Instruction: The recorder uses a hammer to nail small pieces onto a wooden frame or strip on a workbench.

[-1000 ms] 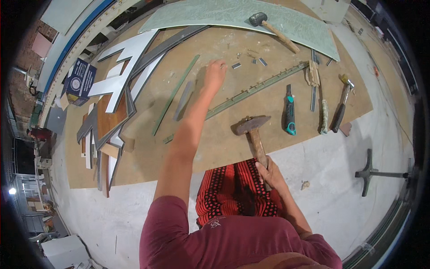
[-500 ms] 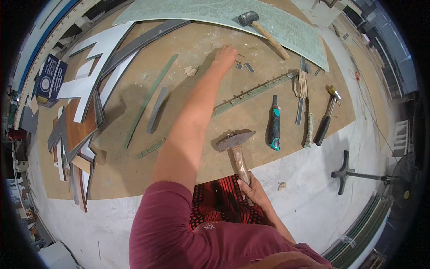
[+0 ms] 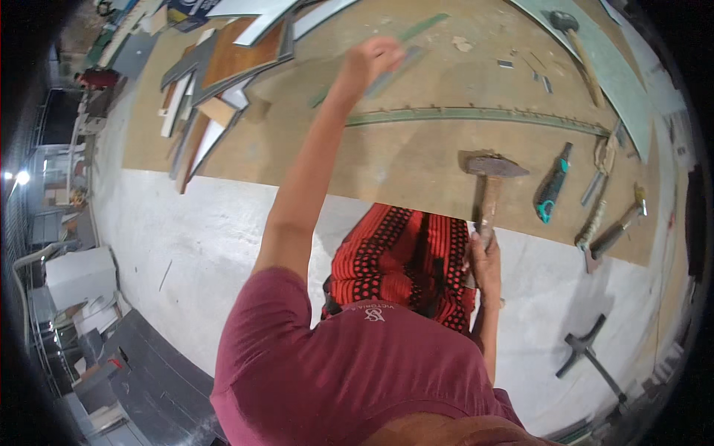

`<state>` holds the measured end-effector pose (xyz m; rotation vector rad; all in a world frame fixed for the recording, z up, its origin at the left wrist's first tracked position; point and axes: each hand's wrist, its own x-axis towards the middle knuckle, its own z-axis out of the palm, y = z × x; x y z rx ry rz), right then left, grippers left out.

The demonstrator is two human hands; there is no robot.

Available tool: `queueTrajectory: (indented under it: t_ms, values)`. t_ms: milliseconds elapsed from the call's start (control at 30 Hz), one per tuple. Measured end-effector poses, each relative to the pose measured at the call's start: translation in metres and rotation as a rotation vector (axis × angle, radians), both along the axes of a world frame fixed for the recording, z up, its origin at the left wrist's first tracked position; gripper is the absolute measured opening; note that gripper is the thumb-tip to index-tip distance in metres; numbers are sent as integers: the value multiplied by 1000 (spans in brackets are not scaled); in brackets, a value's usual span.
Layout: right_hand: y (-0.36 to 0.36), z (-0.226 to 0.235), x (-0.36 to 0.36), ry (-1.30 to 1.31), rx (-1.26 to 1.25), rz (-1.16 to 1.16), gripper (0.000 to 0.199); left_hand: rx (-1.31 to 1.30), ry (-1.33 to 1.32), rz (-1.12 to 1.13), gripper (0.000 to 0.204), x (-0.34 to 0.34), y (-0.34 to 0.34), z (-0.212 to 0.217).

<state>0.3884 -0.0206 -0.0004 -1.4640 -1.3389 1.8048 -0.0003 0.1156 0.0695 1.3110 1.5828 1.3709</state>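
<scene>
The right hand (image 3: pixel 485 256) is clamped on a hammer (image 3: pixel 491 178) at centre right, head over the board (image 3: pixel 416 160). The left hand (image 3: pixel 370 63), fingers curled together, reaches a green strip (image 3: pixel 387 44) at upper centre. A swing while stretched could miss or strike fingers.

one head-worn fisheye view looks steeply down from close above onto the board-covered floor (image 3: pixel 416 160).

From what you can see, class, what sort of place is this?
Probably a workshop floor for sign or panel making: a hammer in the right hand, cut panels stacked on a board, and a knife lying nearby.
</scene>
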Motion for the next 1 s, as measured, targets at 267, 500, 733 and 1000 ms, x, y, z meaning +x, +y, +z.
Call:
queueTrajectory:
  t_ms: [267, 500, 733, 1000]
  values:
    - [-3, 0, -4, -23, 64, 21, 42, -17, 38, 515, 20, -13, -134, -57]
    - [-5, 0, -8, -73, 56, 9, 33, 22, 261, 620, 18, 2, -131, -81]
    - [-2, -6, -3, -65, 8, 1, 40, -36, 300, 576, 21, -4, -126, -78]
    - [-2, -4, -3, -26, 45, 22, 40, -117, 285, 556, 26, -7, -128, -74]
